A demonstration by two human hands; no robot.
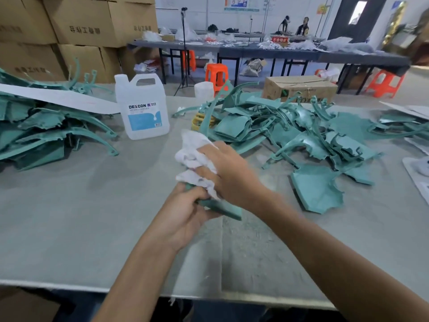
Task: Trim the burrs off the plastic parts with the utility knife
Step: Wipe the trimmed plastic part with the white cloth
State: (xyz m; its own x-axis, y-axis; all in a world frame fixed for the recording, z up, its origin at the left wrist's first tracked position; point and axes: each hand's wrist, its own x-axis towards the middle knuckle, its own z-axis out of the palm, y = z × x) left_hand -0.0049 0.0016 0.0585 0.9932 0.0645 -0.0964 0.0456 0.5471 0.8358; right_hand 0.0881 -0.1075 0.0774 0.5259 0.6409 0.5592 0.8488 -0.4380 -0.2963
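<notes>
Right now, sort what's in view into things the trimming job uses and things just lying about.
In use:
left hand gripping a green plastic part
right hand holding a white rag
green part piles, left and right

Lying about:
DEXCON jug
cardboard box
orange stool

No utility knife is visible.

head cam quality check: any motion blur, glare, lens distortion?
Head view: right hand and rag smeared by motion; left hand gripping the green part sharper; jug label crisp; table edge bows, wide-angle; soft even light, no glare.
</notes>
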